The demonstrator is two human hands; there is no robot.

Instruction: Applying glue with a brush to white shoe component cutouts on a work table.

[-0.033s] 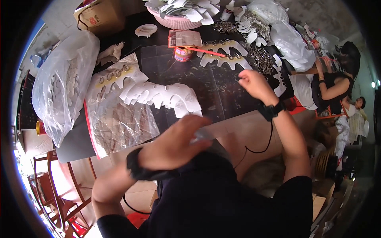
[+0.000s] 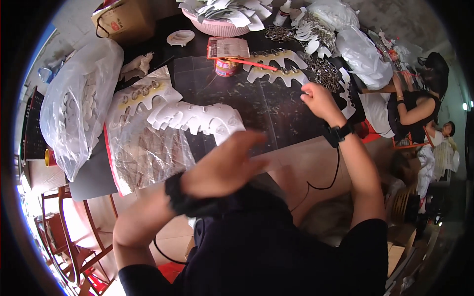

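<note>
My left hand (image 2: 227, 165), smeared by motion, is in front of the table's near edge with thumb and fingers apart, and nothing shows in it. Just beyond it lies a fanned stack of white scalloped cards (image 2: 200, 118). My right hand (image 2: 323, 103) is closed in a pinch above the right side of the table; what it holds is too small to make out. Close by are a pile of dark metal clips (image 2: 323, 74) and scalloped white cards with clips (image 2: 276, 75) set along them. A red stick (image 2: 254, 64) rests across a small tin (image 2: 225, 68) partly covered by a flat piece of board.
Brown plastic-covered sheeting (image 2: 148, 153) lies at left, bearing another card with clips. A clear bag of white pieces (image 2: 81, 106) stands beside it. At the back are a pink basket (image 2: 217, 28), a paper bag (image 2: 121, 22) and a bottle (image 2: 282, 14). Another person (image 2: 417, 106) sits at right.
My left hand has shifted slightly up and to the right. My right hand has moved a little up and to the right, still closed.
</note>
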